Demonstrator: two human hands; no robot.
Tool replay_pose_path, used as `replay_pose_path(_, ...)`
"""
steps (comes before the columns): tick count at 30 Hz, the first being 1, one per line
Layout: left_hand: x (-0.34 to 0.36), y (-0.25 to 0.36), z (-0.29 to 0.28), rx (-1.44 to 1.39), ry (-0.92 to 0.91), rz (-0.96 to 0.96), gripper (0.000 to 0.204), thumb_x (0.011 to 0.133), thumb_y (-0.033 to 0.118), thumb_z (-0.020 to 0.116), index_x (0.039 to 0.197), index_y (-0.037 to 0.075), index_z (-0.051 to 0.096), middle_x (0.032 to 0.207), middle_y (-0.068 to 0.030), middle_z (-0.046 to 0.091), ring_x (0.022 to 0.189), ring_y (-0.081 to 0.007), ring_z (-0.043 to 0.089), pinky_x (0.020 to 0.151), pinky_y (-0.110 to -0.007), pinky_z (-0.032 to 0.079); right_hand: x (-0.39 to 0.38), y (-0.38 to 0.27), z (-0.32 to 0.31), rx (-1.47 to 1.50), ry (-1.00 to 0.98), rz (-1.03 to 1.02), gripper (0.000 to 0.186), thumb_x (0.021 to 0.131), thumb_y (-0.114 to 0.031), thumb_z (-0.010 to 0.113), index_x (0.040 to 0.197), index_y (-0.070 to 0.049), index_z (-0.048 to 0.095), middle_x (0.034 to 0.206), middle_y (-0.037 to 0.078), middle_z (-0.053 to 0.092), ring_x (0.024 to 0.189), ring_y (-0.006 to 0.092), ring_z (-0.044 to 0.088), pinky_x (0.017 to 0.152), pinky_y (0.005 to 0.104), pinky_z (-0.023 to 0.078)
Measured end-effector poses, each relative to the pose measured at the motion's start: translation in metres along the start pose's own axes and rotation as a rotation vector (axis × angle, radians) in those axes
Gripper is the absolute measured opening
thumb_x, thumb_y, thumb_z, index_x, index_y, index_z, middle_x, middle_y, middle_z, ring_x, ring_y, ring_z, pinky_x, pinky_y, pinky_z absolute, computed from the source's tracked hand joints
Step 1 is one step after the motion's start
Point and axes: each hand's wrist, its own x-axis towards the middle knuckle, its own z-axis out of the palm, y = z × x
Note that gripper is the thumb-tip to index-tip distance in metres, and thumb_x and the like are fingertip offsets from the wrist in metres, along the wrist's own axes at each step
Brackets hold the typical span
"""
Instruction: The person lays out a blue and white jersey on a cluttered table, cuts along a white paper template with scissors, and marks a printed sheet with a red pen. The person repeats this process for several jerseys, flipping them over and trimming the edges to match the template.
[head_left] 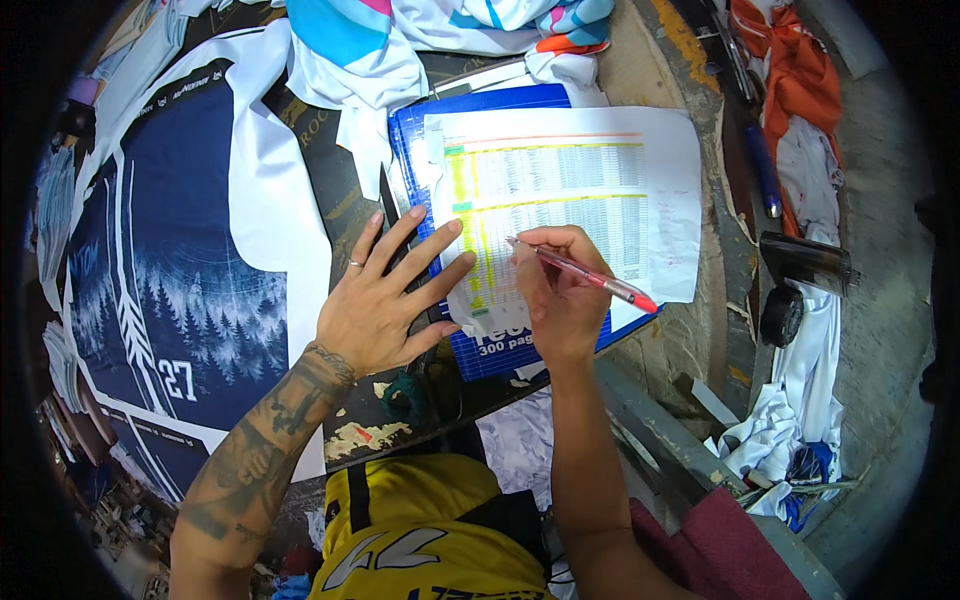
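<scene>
My right hand (562, 285) is closed around a red pen (600, 277), its tip at the middle of a printed sheet (590, 180). The sheet carries a table with yellow, orange and green highlighted rows and handwriting along its right margin. Under it lies a blue record book (500, 352), which sticks out along the left and lower edges. My left hand (392, 290) is spread out with fingers apart; its fingertips rest at the sheet's left edge and on the book. Nothing is held in it. A ring sits on one finger.
To the left lies a navy printed fabric panel (215, 260) with white borders. White and blue fabric (350, 50) is heaped at the far side. At right are orange cloth (800, 75), a blue marker (763, 170), a black roll (781, 315) and white scraps (765, 440).
</scene>
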Motion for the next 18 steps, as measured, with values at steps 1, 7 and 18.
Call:
replay_pose_path(1, 0.0, 0.0, 0.0, -0.009, 0.021, 0.004, 0.07, 0.098, 0.06, 0.069, 0.159, 0.027, 0.055, 0.176, -0.0042, 0.036, 0.165, -0.0359, 0.025, 0.135, -0.063, 0.017, 0.0, 0.001, 0.0, 0.004, -0.004, -0.007, 0.011, 0.102, 0.0, 0.071, 0.114, -0.001, 0.07, 0.072, -0.004, 0.063, 0.058, -0.0012, 0.05, 0.054, 0.0189, 0.035)
replay_pose_path(7, -0.001, -0.002, 0.002, 0.023, -0.008, 0.008, 0.071, 0.097, 0.059, 0.07, 0.159, 0.027, 0.056, 0.175, -0.0045, 0.037, 0.165, -0.0361, 0.026, 0.135, -0.063, 0.017, -0.005, -0.005, -0.001, -0.1, 0.018, 0.017, 0.007, 0.101, 0.0, 0.072, 0.109, 0.001, 0.071, 0.076, -0.002, 0.067, 0.059, -0.0002, 0.052, 0.055, 0.0191, 0.039)
replay_pose_path(18, 0.0, 0.0, -0.002, 0.036, 0.029, 0.01, 0.069, 0.095, 0.055, 0.075, 0.155, 0.026, 0.059, 0.174, -0.0033, 0.039, 0.163, -0.0349, 0.029, 0.133, -0.068, 0.017, -0.016, -0.008, -0.002, -0.224, 0.019, 0.129, 0.007, 0.1, -0.003, 0.075, 0.106, 0.001, 0.075, 0.084, 0.001, 0.07, 0.073, 0.0028, 0.056, 0.064, 0.0222, 0.047)
